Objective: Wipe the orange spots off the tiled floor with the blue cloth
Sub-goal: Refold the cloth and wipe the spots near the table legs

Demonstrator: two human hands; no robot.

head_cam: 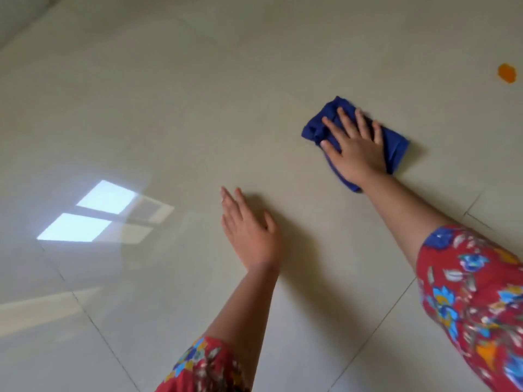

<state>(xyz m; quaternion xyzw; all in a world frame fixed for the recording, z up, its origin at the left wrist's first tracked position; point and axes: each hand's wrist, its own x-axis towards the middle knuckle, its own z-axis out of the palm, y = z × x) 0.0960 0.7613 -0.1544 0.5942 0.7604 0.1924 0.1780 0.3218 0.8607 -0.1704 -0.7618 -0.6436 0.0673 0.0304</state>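
A folded blue cloth [319, 127] lies flat on the pale tiled floor [169, 108] right of centre. My right hand [353, 144] presses down on it with fingers spread. One orange spot [507, 73] sits on the floor at the far right, well beyond the cloth and apart from it. My left hand [249, 230] rests low over the floor in the middle, fingers extended, holding nothing. Both forearms come out of red flowered sleeves.
A bright window reflection [96, 213] shines on the glossy tiles at the left. Grout lines [368, 338] cross the floor near me. A wall edge [17, 32] shows at the top left corner.
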